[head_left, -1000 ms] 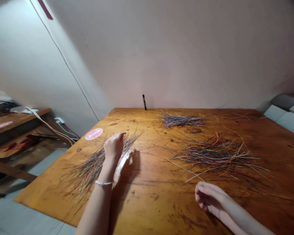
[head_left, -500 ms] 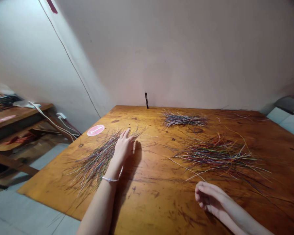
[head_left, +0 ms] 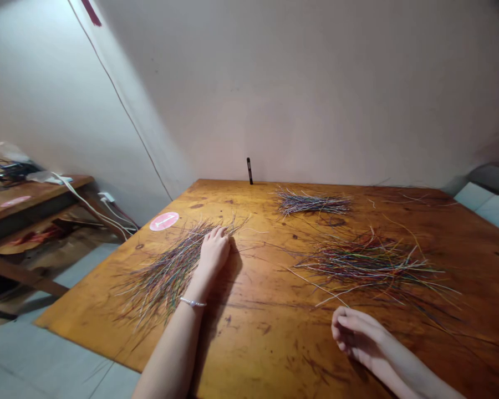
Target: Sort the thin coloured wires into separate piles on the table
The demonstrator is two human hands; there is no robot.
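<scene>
**Dial:** clock directions are read from the middle of the wooden table (head_left: 258,338), with 12 o'clock at the far edge by the wall.

**Left hand:** the left hand (head_left: 214,252) lies at 9 o'clock, palm down and relaxed, fingers extended. Its fingertips rest on the inner end of the left pile of strands, with no visible grip on any of them.

**Left wrist:** a thin beaded bracelet (head_left: 192,302) sits around it.

**Right hand:** the right hand (head_left: 355,335) lies at 5 o'clock on bare wood, fingers loosely curled and released, holding nothing that shows. It is just below the loose ends of the right pile of strands.

**Strands:** all are thin and multicoloured, lying loose on the wood.

**Left pile:** the left pile of strands (head_left: 166,274) fans out at 8 o'clock, under the left fingertips.

**Far pile:** the far pile of strands (head_left: 311,203) is the smallest and neatest, at 1 o'clock.

**Right pile:** the right pile of strands (head_left: 370,263) sprawls widely at 3 o'clock.

**Tabletop:** a round pink sticker (head_left: 164,221) sits at 10 o'clock. A small black object (head_left: 249,170) stands upright on the far edge at 12 o'clock.

**Beyond the table:** a low wooden bench (head_left: 29,195) stands at 10 o'clock, with a white cable (head_left: 89,206) running off it.
</scene>
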